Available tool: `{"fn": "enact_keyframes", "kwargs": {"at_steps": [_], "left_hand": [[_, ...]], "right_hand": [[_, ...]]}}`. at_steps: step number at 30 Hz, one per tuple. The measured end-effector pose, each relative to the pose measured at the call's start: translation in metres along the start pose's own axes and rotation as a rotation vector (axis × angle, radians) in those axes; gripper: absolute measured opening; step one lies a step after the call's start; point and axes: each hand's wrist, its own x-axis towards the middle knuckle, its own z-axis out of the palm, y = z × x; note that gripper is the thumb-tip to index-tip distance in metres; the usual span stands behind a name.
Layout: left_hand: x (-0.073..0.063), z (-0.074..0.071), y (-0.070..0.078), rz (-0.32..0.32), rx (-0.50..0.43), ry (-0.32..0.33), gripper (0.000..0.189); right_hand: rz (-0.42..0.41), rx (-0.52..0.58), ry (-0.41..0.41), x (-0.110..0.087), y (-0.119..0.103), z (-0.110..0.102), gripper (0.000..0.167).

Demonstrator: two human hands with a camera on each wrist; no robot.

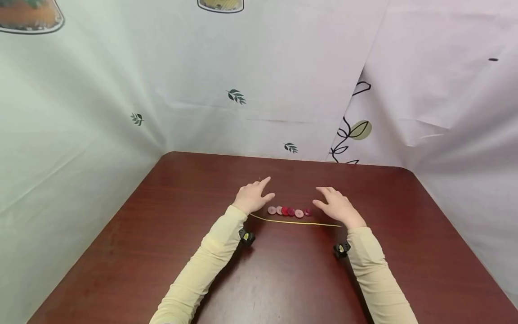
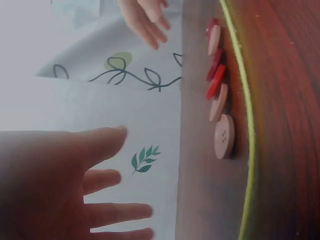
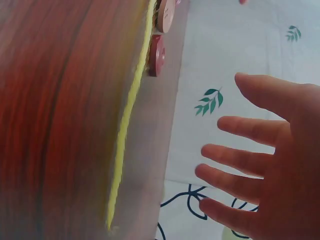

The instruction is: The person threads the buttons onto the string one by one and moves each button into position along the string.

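Several round buttons form a row on the table, running from a pale pink button (image 1: 272,210) at the left through a red button (image 1: 285,211) to a small dark pink button (image 1: 307,212) at the right. A yellow cord (image 1: 297,222) lies just in front of them, nearly straight. My left hand (image 1: 250,197) is over the row's left end, fingers spread and holding nothing. Beyond the right end is my right hand (image 1: 337,206), its fingers extended and apart, with nothing in its grasp. In the right wrist view the cord's right end (image 3: 110,225) shows.
The dark reddish-brown table (image 1: 133,252) reaches back to a white hanging cloth (image 1: 194,90) printed with leaves. Each wrist bears a small black camera, the left camera (image 1: 246,237) and the right camera (image 1: 341,249).
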Motion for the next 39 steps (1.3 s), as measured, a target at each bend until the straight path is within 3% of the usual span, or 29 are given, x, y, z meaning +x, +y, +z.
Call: {"fn": "enact_keyframes", "kwargs": {"at_steps": [5,11,18,28,39], "left_hand": [[0.005,0.003,-0.005,-0.007,-0.022,-0.066,0.059],[0.008,0.008,-0.004,0.038,-0.011,-0.115,0.051],[0.013,0.012,0.002,0.08,0.05,-0.118,0.027],[0.018,0.02,0.0,0.065,0.056,-0.12,0.01],[0.018,0.002,-0.019,0.003,-0.034,-0.126,0.018]], "right_hand": [[0.012,0.038,-0.005,0.001,-0.003,0.0,0.042],[0.006,0.064,-0.008,0.01,-0.015,-0.001,0.032],[-0.005,0.092,-0.041,0.017,-0.029,-0.001,0.03],[-0.039,0.106,-0.052,0.016,-0.035,0.007,0.024],[-0.138,0.137,-0.075,0.02,-0.056,0.026,0.014]]}}
